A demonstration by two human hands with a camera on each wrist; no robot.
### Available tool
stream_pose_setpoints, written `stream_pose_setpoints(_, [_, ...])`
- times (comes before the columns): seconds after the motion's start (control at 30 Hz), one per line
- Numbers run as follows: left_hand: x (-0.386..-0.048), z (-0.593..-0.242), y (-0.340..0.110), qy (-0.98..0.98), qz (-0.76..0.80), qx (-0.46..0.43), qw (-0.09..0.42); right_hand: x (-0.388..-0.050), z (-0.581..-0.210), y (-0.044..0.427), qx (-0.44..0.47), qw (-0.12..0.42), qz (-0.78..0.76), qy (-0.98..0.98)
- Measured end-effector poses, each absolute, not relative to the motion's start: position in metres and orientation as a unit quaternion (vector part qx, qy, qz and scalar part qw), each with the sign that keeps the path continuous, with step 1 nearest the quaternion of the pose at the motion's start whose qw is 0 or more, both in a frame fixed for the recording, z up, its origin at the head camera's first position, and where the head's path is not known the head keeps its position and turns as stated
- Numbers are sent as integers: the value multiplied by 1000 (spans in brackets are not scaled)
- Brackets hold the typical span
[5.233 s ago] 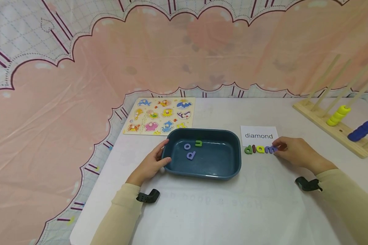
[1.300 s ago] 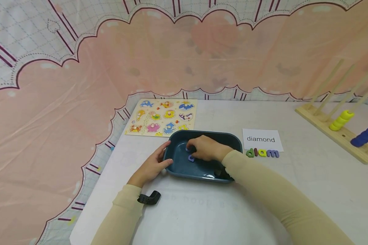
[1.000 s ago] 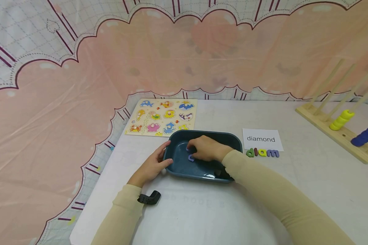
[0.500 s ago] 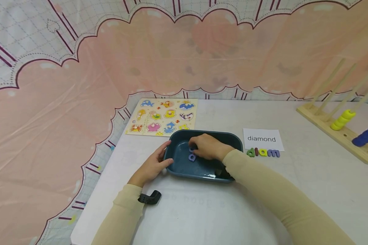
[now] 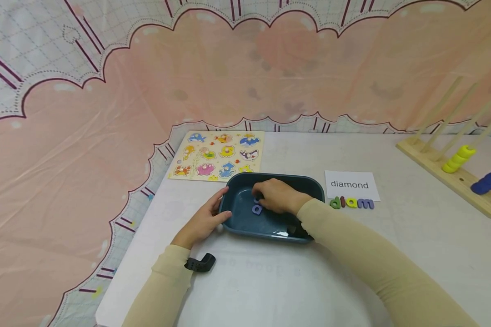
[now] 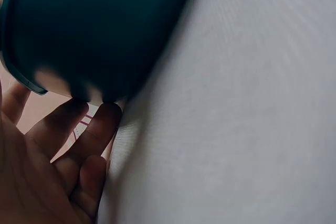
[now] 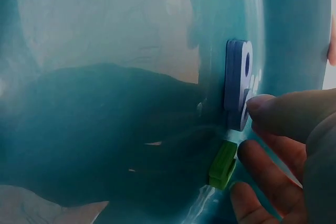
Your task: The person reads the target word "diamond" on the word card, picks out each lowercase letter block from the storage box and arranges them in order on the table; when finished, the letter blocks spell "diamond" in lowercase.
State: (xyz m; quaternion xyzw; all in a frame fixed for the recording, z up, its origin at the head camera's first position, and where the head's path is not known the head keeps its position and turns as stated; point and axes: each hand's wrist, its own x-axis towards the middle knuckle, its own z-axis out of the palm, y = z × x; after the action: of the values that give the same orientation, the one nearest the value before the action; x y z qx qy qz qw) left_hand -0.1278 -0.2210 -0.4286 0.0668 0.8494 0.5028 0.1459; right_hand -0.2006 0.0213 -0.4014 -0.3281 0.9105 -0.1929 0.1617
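Note:
In the head view my left hand holds the left end of a dark teal tray, its thumb over the rim. In the left wrist view the fingertips touch the tray's outer wall. My right hand reaches into the tray and pinches a purple letter o with the thumb on it. Touching that letter is a purple letter d. A green letter n lies beside the other fingers in the right wrist view, hidden by the hand in the head view.
Right of the tray, a white card printed "diamond" lies above foam-like letters d, i, a, m. A sea-animal puzzle board is behind the tray. A wooden peg stand with yellow and blue beads stands far right.
My right hand has left the letter m in the row and gone into the tray. Lately it shifts only slightly, with the purple letters moving a little right. My left hand stays at the tray.

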Motion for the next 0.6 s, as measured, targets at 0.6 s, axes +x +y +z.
stream_pose_setpoints(0.6, [-127,-431,-222,849,502,76,143,-200,-402,20,-328,159,-182,913])
